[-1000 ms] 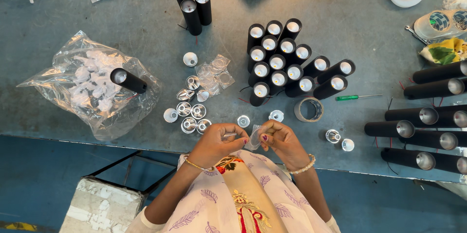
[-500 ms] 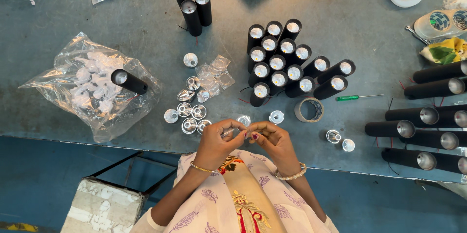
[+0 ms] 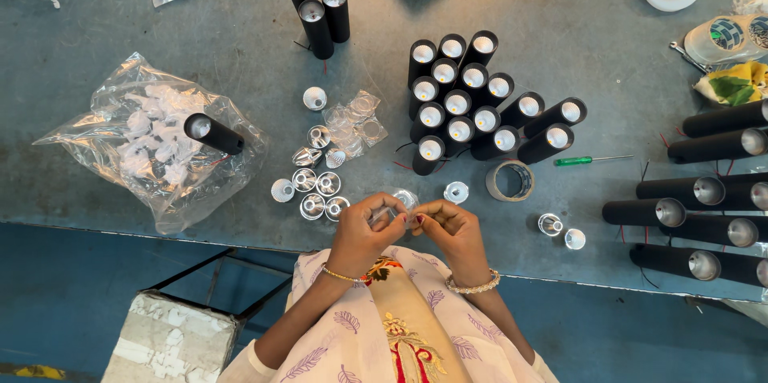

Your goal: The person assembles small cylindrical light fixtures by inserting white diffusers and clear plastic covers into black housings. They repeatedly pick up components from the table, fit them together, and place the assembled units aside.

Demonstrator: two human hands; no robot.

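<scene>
1. A worn blue-grey table (image 3: pixel 200 15) carried the work, seen from the head camera.
2. Both hands met at its near edge: the left hand (image 3: pixel 364 231) and right hand (image 3: pixel 448 227) pinched a small clear reflector cup (image 3: pixel 400 200) between fingertips.
3. Since a second ago, the hands had drawn closer together, grip tightening.
4. Loose reflector cups (image 3: pixel 312 191) lay just left; upright black tubes (image 3: pixel 464 103) stood farther off.

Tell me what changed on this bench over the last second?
Only the hands moved. The left hand and right hand, a little apart before, have closed together at the table edge over a small clear piece pinched between the fingertips. The upright black tubes, the loose silver reflectors, the tape roll and the plastic bag stayed where they were.
</scene>
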